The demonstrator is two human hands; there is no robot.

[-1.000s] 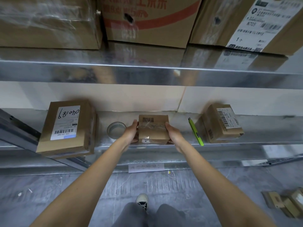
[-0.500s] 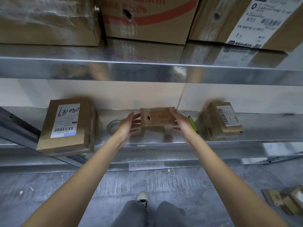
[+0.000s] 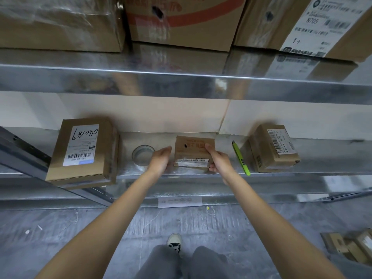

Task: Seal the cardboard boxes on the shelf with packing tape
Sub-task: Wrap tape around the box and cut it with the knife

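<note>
A small box (image 3: 194,153) is seen on the metal shelf (image 3: 322,156), between a tape roll (image 3: 143,155) and a green pen (image 3: 240,158). It is held by the right hand (image 3: 218,161), fingers curled round its edge. The left hand (image 3: 161,160) is kept just beside it, fingers loose and released.

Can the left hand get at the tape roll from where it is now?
Probably yes. The left hand sits open just right of the tape roll on the same shelf, with nothing between them. The right hand holds the small box, so the left looks free to move.
</note>
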